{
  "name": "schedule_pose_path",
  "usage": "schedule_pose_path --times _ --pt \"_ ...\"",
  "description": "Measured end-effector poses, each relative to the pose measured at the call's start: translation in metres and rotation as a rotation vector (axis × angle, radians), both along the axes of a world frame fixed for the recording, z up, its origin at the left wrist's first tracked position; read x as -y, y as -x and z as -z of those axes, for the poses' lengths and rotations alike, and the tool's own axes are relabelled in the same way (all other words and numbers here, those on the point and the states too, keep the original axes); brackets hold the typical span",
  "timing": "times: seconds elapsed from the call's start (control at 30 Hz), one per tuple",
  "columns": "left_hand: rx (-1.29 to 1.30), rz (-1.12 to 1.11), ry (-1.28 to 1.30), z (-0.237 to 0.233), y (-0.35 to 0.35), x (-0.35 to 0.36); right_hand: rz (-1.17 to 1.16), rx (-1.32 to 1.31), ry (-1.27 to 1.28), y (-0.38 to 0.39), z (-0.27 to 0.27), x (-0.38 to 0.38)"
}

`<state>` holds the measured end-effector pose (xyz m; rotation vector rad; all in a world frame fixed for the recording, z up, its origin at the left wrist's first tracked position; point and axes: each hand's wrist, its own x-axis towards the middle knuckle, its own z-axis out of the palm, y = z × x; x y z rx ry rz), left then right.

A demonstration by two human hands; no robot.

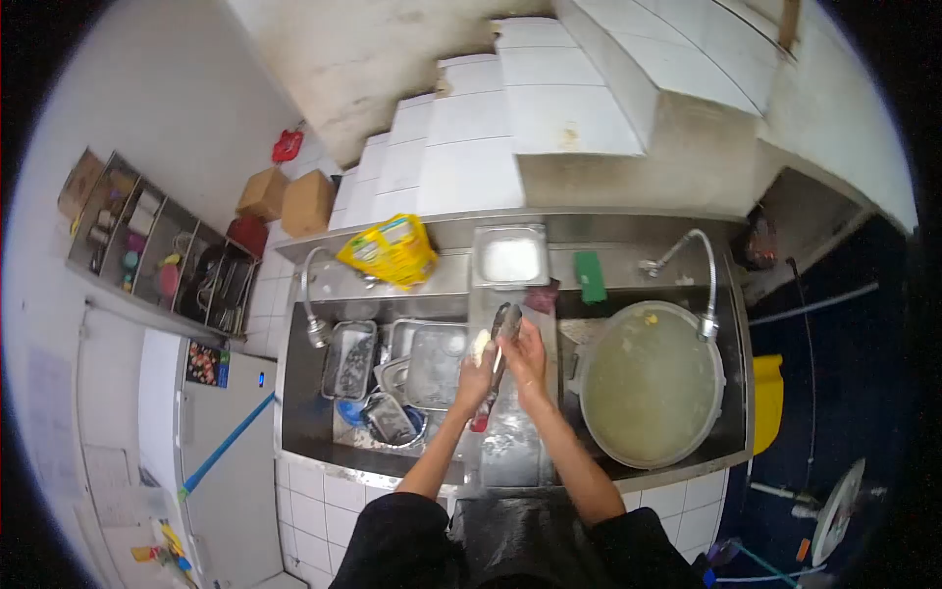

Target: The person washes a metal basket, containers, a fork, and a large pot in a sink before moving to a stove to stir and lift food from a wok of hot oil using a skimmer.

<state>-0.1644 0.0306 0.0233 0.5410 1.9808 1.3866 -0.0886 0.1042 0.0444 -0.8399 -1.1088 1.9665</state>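
Over the steel divider between two sink basins, my hands are closed around a pair of tongs [507, 319], with dark metal heads pointing away and a red end toward me. My left hand [475, 380] wraps its middle, with a pale yellowish scrubber [481, 346] showing at the fingers. Higher up, my right hand [529, 361] grips near the heads. Left of them, wet steel trays [439, 365] are stacked in the left basin. A large round pot [653, 383] of cloudy water fills the right basin.
Along the back ledge are a yellow bag [391, 251], a steel tray of white contents [510, 257], a green scouring pad [590, 276] and a dark red cloth [541, 297]. Bent taps [318, 330] [707, 324] overhang both basins. Tiled steps [471, 128] rise behind.
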Motion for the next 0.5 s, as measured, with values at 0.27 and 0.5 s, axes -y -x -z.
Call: schedule_pose_path --times 0.27,0.5 --pt "-0.609 -0.197 0.143 0.05 0.054 0.102 -0.556 0.227 0.031 0.062 0.006 0.126" --pt "-0.187 -0.766 -0.142 0.01 0.092 0.128 -0.551 0.312 -0.014 0.067 0.023 0.175"
